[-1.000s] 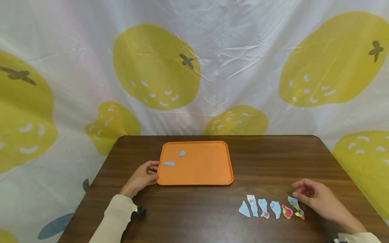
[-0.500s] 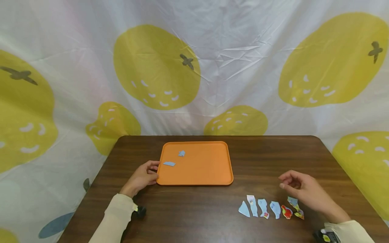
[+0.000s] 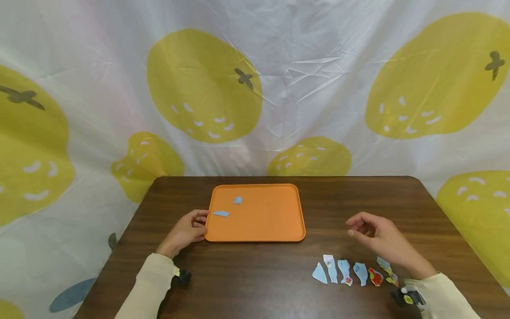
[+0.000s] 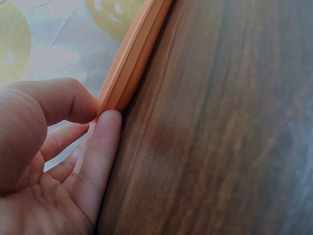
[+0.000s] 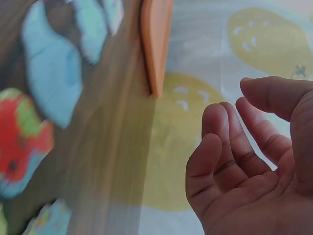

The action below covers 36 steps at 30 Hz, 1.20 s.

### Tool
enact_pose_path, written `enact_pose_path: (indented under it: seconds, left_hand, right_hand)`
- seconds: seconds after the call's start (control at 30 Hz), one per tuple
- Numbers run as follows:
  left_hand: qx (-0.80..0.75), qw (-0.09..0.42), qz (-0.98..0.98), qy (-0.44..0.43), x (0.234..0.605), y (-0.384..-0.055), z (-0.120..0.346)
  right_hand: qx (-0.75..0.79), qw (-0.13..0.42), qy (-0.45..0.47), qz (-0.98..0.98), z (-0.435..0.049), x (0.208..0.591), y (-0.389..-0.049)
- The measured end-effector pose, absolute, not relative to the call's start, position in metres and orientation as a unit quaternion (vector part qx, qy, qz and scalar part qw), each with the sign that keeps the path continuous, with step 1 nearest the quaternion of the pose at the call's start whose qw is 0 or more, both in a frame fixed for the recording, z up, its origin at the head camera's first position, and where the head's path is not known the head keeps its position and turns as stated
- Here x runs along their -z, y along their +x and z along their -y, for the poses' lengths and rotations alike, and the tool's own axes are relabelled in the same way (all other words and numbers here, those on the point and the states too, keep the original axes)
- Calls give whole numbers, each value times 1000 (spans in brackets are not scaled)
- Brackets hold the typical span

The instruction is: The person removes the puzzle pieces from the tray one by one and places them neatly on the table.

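Note:
My left hand (image 3: 185,231) grips the left edge of the orange tray (image 3: 259,232) at its front corner. Close up in the left wrist view, thumb and a finger (image 4: 105,142) meet at the tray's rim. Two small light-blue paper pieces lie in the tray: a ragged one (image 3: 237,200) and a narrow strip (image 3: 221,214). My right hand (image 3: 380,237) hovers with loosely bent fingers and holds nothing. Below it on the table lies a row of torn paper pieces, among them a blue triangle (image 3: 319,273), a red piece (image 3: 375,277) and a blue-yellow piece (image 3: 387,270) farthest right.
The dark wood table (image 3: 255,283) reaches back to a hanging curtain (image 3: 303,88) with a yellow fruit print. Each wrist carries a small black camera, such as the right one (image 3: 408,297).
My right hand has moved left and slightly away from me, off the rightmost paper piece, without taking it. The left hand and the tray stay in place.

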<state>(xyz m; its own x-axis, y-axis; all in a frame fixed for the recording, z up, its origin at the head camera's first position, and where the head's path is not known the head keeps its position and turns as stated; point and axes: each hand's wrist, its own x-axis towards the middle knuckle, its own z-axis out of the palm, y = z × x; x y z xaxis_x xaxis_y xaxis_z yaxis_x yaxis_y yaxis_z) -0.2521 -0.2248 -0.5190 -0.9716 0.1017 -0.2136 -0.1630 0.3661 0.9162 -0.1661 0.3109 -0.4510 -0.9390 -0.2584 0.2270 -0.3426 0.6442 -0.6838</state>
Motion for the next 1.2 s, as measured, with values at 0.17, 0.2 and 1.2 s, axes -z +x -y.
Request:
enact_pose_path:
  seconds: [0.17,0.2,1.2]
  left_hand:
    - [-562,119,-818,-19,519,-253,227]
    - [-561,121,-819,-18,519,-253,227]
    - [-568,127,-813,-2,517,-251,227]
  right_hand:
    - [-397,60,184,897,-293,445,-173]
    - [-399,61,188,895,-289,444,-175]
    - [-480,18,225,848,-176,430,-208]
